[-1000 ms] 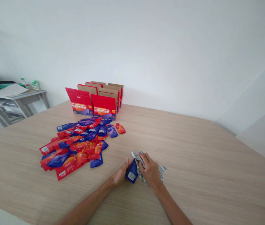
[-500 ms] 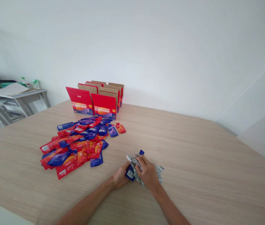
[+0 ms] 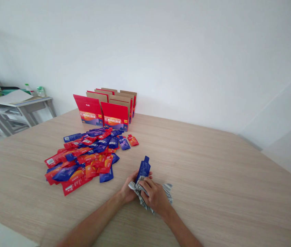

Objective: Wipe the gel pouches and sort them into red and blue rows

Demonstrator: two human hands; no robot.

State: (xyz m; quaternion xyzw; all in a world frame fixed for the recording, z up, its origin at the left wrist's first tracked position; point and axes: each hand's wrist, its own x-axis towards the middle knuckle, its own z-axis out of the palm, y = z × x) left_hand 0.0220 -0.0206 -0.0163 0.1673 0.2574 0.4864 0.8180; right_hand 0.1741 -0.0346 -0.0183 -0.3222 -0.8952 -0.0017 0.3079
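Observation:
A dark blue spouted pouch (image 3: 143, 168) rests in my left hand (image 3: 129, 188), whose fingers curl behind it and show at its right side. The pouch points away from me, its narrow neck uppermost. My right hand (image 3: 155, 197) is closed on a crumpled grey-and-white striped cloth (image 3: 167, 192) and presses it against the lower part of the pouch, which the cloth hides. To the left lies a heap of red and blue pouches (image 3: 91, 161). A blue pouch (image 3: 124, 142) and a small red pouch (image 3: 133, 140) lie at the heap's right edge.
Several open red boxes (image 3: 114, 115) with raised flaps stand behind the heap, near the white wall (image 3: 186, 61). Everything rests on a wood-grain table (image 3: 212, 178). A grey side desk (image 3: 39, 102) at the far left carries papers and a bottle.
The cloth and my right hand have slid down the pouch towards me and slightly left. The pouch's upper part and neck, mostly covered before, now show.

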